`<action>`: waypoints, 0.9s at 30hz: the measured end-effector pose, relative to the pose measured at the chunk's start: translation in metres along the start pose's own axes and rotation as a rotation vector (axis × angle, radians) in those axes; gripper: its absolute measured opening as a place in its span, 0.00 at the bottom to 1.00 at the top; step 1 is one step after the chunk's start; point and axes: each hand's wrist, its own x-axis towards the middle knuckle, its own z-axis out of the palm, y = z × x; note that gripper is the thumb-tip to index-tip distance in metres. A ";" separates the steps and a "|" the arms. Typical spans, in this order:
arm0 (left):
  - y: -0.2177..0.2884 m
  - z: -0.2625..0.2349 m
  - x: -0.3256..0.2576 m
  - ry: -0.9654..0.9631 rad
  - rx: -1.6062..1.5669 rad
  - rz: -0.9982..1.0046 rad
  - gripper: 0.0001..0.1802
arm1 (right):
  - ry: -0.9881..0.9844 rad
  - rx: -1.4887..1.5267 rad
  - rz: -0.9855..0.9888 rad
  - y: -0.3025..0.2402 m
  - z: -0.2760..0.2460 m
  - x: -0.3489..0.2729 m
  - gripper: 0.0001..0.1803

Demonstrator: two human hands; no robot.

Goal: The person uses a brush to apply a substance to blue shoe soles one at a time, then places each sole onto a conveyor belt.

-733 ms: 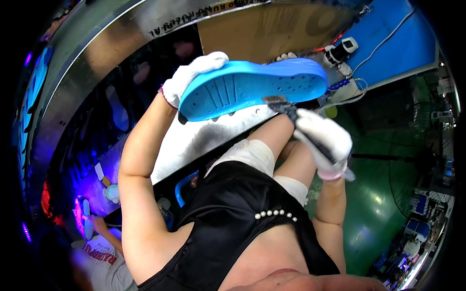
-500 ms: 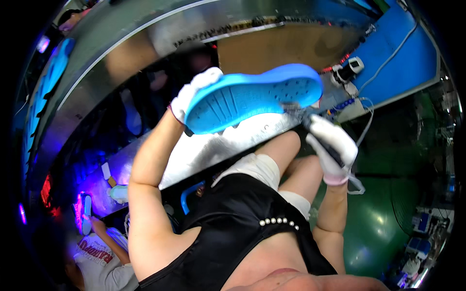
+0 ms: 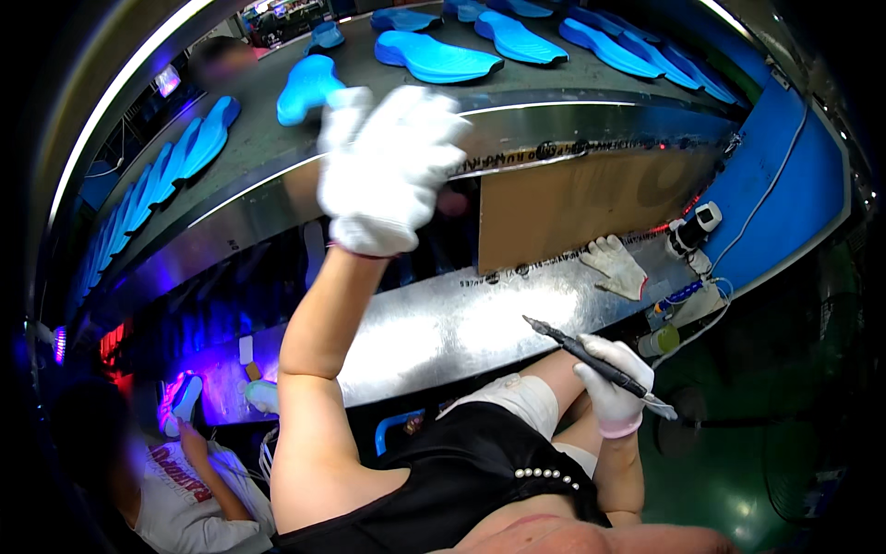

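The long grey conveyor belt (image 3: pixel 369 69) runs across the top, and many blue shoe soles (image 3: pixel 434 57) lie on it in a row. A moment ago the left hand (image 3: pixel 383 171) held one blue sole up in front of the brush; now that sole is gone from it. The gloved hand is raised at the belt's near edge, just below a blue sole (image 3: pixel 307 85) lying there, with its fingers loosely curled on nothing. So that sole looks done and put back on the belt. Below, the shiny metal workbench (image 3: pixel 443 328) has a spare white glove (image 3: pixel 614 266) near its right end. The right hand (image 3: pixel 609 392), low by the bench's front edge, is closed around a thin dark brush (image 3: pixel 591 362), tip pointing up-left.
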 end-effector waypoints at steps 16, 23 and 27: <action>0.018 0.023 0.075 -0.122 2.560 0.425 0.27 | 0.111 0.057 0.195 0.021 -0.006 -0.018 0.16; 0.220 -0.016 -0.073 1.128 3.140 -0.308 0.13 | 0.157 0.158 0.288 0.016 0.014 -0.015 0.14; 0.264 -0.018 -0.116 1.238 2.994 -0.438 0.14 | 0.110 0.221 0.259 0.013 0.019 -0.017 0.15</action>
